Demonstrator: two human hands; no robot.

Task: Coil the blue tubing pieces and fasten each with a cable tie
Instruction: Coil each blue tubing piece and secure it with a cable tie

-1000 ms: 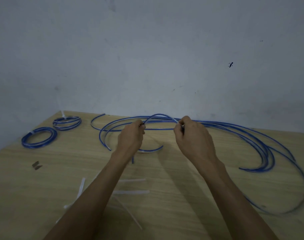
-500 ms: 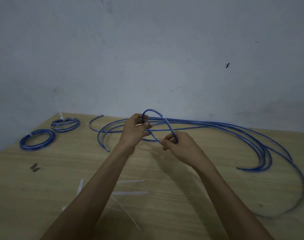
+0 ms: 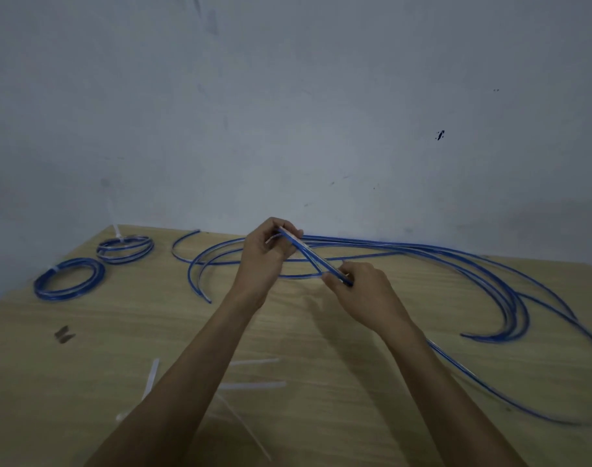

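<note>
Pinching a flattened loop of blue tubing (image 3: 316, 261) between both hands, a person works above a light wooden table (image 3: 321, 365) set against a pale grey wall (image 3: 288, 96). The left hand (image 3: 266, 257) is closed around the far bend of the loop, fingers curled and thumb pressed over the doubled strands; the right hand (image 3: 362, 291) grips the near end between thumb and forefinger, the other fingers folded under. The held section runs as a slanted line from one hand to the other, raised off the tabletop.

Behind and to the right of the hands, long loose tubing (image 3: 490, 281) sweeps in several parallel arcs across the table, curving down toward its right edge — one strand trails back under the right forearm. More open-ended curves lie just left of the left hand.

At the far left, two finished coils lie side by side: the nearer coil (image 3: 68, 279), with a pale tie at its upper left, and the farther coil (image 3: 125, 248), whose white cable tie tail stands up from it. Loose white cable ties (image 3: 254, 385) are scattered on the near part of the table, partly hidden by the left forearm. A small dark object (image 3: 63, 333) sits near the left edge — too blurred to identify.
</note>
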